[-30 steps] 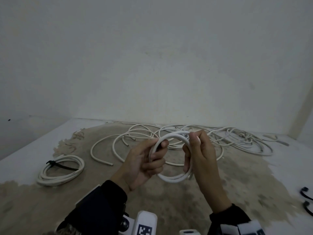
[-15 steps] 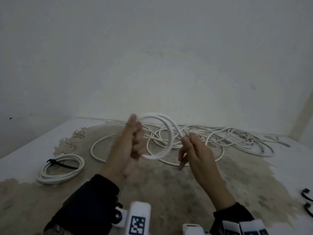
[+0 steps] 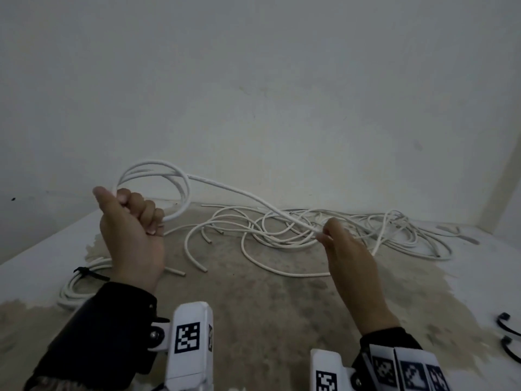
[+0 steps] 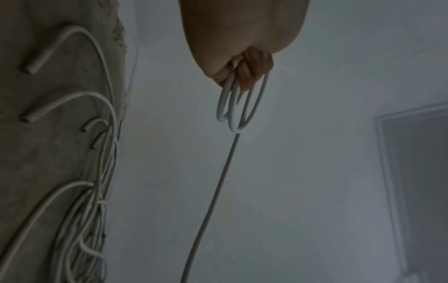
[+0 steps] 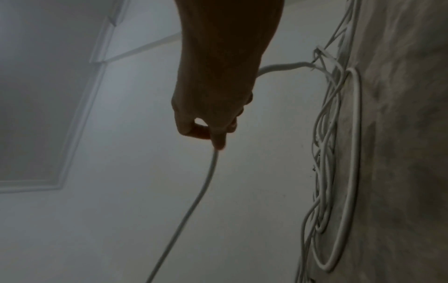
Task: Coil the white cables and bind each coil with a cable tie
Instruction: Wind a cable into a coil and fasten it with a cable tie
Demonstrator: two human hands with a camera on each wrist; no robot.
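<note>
We hold a small coil [image 3: 158,187] of white cable up in the air with our left hand [image 3: 132,232], the fingers curled tight around its lower side; the left wrist view shows three or so loops [image 4: 238,107] hanging out of that fist. From the coil a single strand [image 3: 253,198] runs across and down to our right hand [image 3: 349,258], which pinches it between thumb and forefinger [image 5: 218,141], the other fingers loosely folded. Past the right hand the same cable drops toward the loose tangle of white cables [image 3: 352,232] lying on the stained surface [image 3: 267,306] near the wall [image 3: 253,94].

At the left edge of the surface lies a finished coil [image 3: 76,289], bound with a black cable tie [image 3: 90,273], partly hidden behind our left sleeve [image 3: 104,328]. Several cut cable ends [image 3: 201,268] lie between that bundle and the tangle. Two more black cable ties [image 3: 507,331] rest at the far right edge, well apart from both hands. We see no box, tray or other container in any view; everything lies directly on the surface.
</note>
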